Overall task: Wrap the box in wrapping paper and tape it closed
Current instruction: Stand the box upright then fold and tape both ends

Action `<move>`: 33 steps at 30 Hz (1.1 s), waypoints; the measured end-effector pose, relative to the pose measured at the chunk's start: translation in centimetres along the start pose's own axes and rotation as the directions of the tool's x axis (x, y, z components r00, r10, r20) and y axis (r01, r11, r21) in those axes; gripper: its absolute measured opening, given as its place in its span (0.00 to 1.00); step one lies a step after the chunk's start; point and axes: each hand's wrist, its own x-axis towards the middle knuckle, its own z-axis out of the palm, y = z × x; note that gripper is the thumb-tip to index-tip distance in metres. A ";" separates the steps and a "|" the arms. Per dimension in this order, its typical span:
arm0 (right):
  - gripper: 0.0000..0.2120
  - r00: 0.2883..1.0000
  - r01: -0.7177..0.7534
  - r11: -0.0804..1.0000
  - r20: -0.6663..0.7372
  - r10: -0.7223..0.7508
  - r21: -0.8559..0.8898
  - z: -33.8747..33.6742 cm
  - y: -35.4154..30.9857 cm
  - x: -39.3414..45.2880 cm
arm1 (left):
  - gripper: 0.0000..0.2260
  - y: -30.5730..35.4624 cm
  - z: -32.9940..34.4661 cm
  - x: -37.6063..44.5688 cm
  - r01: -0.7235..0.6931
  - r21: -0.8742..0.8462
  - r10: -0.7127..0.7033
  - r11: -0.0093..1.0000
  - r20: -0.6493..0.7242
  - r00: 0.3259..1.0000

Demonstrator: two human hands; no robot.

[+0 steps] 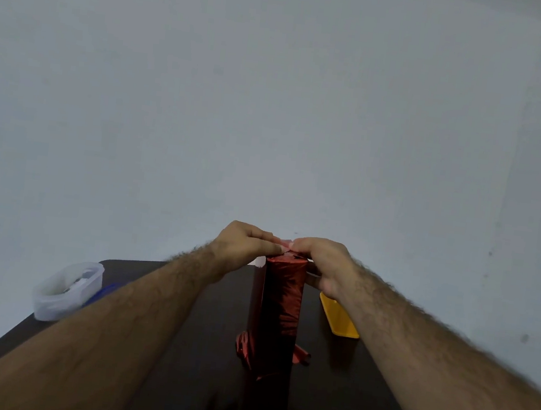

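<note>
A tall narrow box covered in shiny red wrapping paper stands upright on the dark table. Loose crumpled paper ends stick out at its base on both sides. My left hand and my right hand meet at the top end of the box. Their fingertips pinch a folded flap of the red paper there. The top face of the box is mostly hidden by my fingers. No tape is visible in either hand.
A translucent white plastic container sits at the table's left edge, with something blue beside it. A yellow tray lies to the right of the box. A plain pale wall stands behind the table.
</note>
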 end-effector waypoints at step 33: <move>0.29 0.858 -0.473 0.779 -0.416 0.302 -0.410 -9.6 4.5 6.7 | 0.08 -0.9 0.1 1.3 -0.004 0.044 0.002 0.999 0.036 0.999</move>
